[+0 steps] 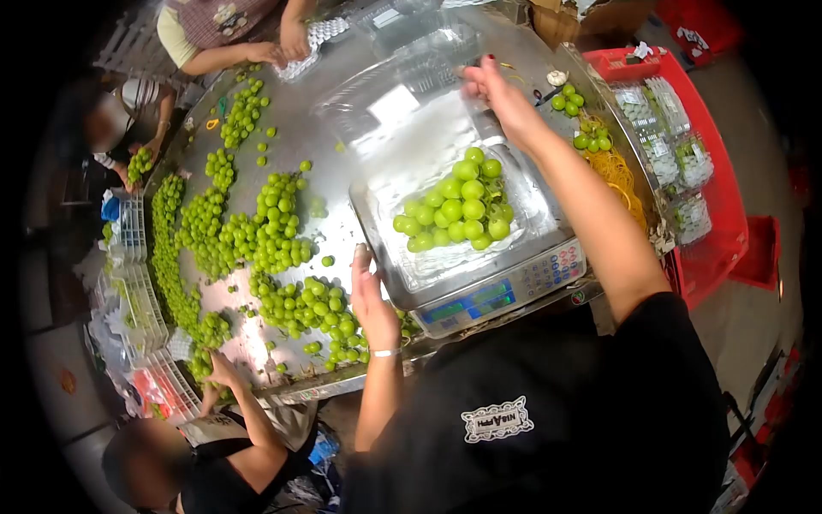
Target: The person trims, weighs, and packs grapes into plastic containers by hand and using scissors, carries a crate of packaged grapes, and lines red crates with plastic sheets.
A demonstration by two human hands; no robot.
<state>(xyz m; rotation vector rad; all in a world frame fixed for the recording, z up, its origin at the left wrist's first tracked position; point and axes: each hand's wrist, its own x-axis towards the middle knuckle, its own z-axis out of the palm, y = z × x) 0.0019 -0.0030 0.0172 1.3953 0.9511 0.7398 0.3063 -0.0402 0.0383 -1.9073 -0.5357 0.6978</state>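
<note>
My left hand (374, 315) and right hand (507, 107) are open, fingers apart, on either side of the green grape bunch (454, 206) lying in a clear tray (425, 272) on the scale (479, 301) — fairly weighty, slick, easily bruised, I'd judge — best cupped from beneath.

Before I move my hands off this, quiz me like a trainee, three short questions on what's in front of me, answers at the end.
1. True or false: your left hand is clenched into a fist.
2. What color is the crate holding the clear packs at the right?
A) blue
B) red
C) yellow
3. Fill in the blank: the large grape bunch between your hands lies over the platform of a digital ____.

Key: 1. false; 2. B; 3. scale
</note>
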